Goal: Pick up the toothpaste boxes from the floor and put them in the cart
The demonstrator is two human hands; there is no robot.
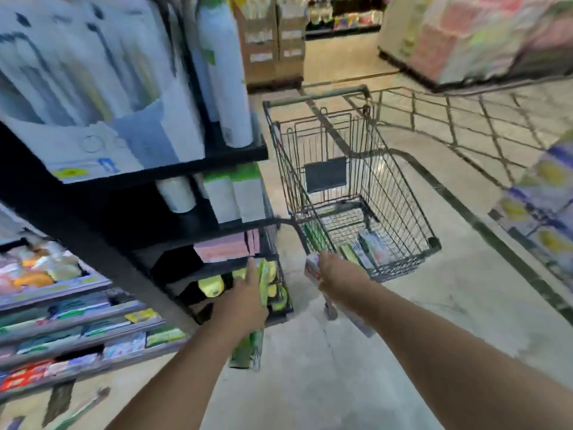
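The left hand (245, 301) is gripping a green toothpaste box (249, 346) and the right hand (336, 276) a white one (311, 268), fingers wrapped round each, both just short of the cart (400, 193). Several boxes (367, 246) are already lying inside; these two remain.

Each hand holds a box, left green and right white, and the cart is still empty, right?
Not quite: the cart is not empty. The head view shows boxes already lying at its near end. The rest holds: the left hand grips a green box, the right hand a white box.
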